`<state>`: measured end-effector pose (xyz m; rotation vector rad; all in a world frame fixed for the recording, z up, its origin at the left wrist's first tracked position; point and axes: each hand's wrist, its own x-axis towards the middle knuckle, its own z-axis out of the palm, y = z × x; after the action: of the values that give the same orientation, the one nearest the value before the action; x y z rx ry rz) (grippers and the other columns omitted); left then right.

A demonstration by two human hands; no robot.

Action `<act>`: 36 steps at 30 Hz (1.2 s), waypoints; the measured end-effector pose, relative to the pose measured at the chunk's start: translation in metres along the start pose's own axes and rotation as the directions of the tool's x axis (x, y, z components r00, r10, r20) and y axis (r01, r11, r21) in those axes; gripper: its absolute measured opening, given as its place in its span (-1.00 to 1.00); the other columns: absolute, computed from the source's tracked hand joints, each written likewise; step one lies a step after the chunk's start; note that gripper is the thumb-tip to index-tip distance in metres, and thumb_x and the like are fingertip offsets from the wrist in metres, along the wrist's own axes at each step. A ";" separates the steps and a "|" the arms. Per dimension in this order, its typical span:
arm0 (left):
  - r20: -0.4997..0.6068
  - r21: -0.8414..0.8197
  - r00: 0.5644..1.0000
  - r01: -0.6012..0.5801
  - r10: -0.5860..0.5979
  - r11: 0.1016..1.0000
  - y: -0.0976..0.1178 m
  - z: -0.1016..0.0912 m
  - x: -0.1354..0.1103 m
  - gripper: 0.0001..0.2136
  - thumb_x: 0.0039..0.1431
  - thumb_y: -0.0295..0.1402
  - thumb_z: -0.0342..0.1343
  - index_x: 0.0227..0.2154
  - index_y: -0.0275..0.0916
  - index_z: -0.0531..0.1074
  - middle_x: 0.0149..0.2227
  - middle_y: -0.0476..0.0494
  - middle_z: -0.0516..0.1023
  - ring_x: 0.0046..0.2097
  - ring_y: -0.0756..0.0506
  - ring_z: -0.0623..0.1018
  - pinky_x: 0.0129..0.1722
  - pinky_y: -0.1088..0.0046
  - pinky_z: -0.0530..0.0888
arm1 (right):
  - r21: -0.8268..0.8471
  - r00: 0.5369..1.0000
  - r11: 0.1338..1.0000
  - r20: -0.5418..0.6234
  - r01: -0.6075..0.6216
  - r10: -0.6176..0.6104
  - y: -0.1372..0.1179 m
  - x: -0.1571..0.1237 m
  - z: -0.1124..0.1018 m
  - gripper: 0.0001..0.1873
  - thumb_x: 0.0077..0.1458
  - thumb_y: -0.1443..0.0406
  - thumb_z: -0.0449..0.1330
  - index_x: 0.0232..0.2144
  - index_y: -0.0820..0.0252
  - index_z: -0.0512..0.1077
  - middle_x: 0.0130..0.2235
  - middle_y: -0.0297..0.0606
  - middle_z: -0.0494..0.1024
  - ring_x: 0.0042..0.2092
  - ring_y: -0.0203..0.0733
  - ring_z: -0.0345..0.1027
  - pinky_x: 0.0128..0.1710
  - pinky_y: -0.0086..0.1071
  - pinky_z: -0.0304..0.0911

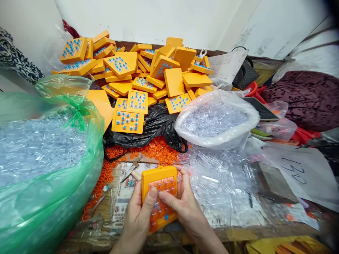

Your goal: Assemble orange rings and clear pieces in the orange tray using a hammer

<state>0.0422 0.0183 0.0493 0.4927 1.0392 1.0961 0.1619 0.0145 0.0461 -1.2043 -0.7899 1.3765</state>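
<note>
Between both hands is a yellow plastic case (159, 173), held upright near the table's front edge, its face set with rows of orange and clear pieces and a few blue bits. My left hand (139, 208) grips its left side, thumb pressed on the face. From the right, my right hand (186, 204) wraps round the case, its thumb also on the face. The fingers behind the case are mostly hidden. Beyond the hands, small orange rings (156, 150) lie loose. A printed paper sheet (120, 208) lies under and left of the case.
A heap of similar yellow cases (173, 82) fills the back on black plastic (156, 120). Clear pieces fill a green bag (90, 155) at left and a white bag (217, 139) at right; more clear pieces (219, 183) are spread at right. A knife-like tool (129, 171) lies ahead.
</note>
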 end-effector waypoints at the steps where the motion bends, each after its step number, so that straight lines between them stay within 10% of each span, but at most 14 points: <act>1: -0.027 0.049 0.999 -0.035 0.036 0.998 -0.003 -0.001 0.000 -0.45 -0.03 -0.13 0.31 0.02 -0.25 0.40 0.01 -0.22 0.56 0.03 -0.28 0.52 -0.10 0.43 0.50 | 0.052 0.999 0.998 0.018 -0.037 0.036 -0.001 -0.001 0.001 -0.22 -0.09 0.19 0.37 0.04 -0.06 -0.02 -0.10 -0.26 0.50 -0.13 -0.09 0.47 -0.14 -0.25 0.35; 9: -0.091 -0.091 0.996 0.016 -0.024 0.996 -0.006 0.003 0.001 -0.44 -0.06 -0.23 0.35 0.05 -0.21 0.41 -0.02 -0.18 0.59 0.06 -0.27 0.52 0.03 0.39 0.45 | -0.258 0.995 0.961 0.057 0.097 -0.085 -0.002 0.004 -0.008 -0.30 0.02 0.18 0.30 0.12 -0.03 0.02 -0.05 -0.23 0.52 -0.13 -0.15 0.51 -0.18 -0.31 0.42; 14: 0.001 -0.217 0.949 0.309 -0.316 0.926 0.001 -0.002 0.006 -0.46 0.06 -0.22 0.27 0.10 -0.23 0.35 -0.10 -0.30 0.62 -0.06 -0.31 0.60 -0.01 0.13 0.50 | -0.830 0.921 0.519 -0.017 0.204 -0.390 -0.039 0.045 -0.059 -0.61 0.04 0.15 0.24 -0.07 0.11 0.46 0.05 -0.11 0.49 -0.03 0.00 0.43 -0.01 -0.08 0.30; 21: 0.083 -0.332 0.894 0.442 -0.441 0.834 0.009 -0.015 0.008 -0.47 0.16 -0.35 0.18 0.18 -0.35 0.23 -0.11 -0.37 0.62 -0.07 -0.33 0.60 0.03 0.02 0.47 | -0.949 0.892 0.315 -0.131 0.013 -0.433 -0.056 0.084 -0.104 -0.78 -0.08 0.49 0.18 -0.38 0.19 0.55 -0.28 -0.13 0.61 -0.08 0.08 0.42 0.04 0.11 0.12; 29: 0.067 -0.349 0.915 0.394 -0.397 0.850 0.019 -0.025 0.013 -0.39 0.11 -0.61 0.13 0.23 -0.40 0.13 -0.14 -0.35 0.64 -0.06 -0.32 0.60 0.08 0.03 0.44 | -0.762 0.955 0.620 -0.008 0.186 -0.296 -0.036 0.050 -0.083 -0.78 0.00 0.20 0.22 -0.28 0.04 0.60 -0.19 -0.23 0.63 -0.12 -0.01 0.47 -0.01 -0.09 0.28; 36: 0.145 -0.323 0.932 0.363 -0.333 0.874 0.026 -0.031 0.015 -0.28 -0.05 -0.64 0.24 0.22 -0.36 0.17 -0.10 -0.33 0.62 -0.01 -0.35 0.56 0.10 0.03 0.43 | -0.256 0.995 0.965 -0.076 0.051 -0.072 -0.005 0.054 -0.045 -0.55 0.03 -0.04 0.21 -0.20 0.15 0.51 -0.42 -0.26 0.54 -0.45 -0.21 0.45 -0.42 -0.29 0.43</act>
<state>0.0037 0.0384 0.0482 0.0604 0.7976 0.8974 0.2123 0.0599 0.0270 -1.4146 -0.9573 1.1907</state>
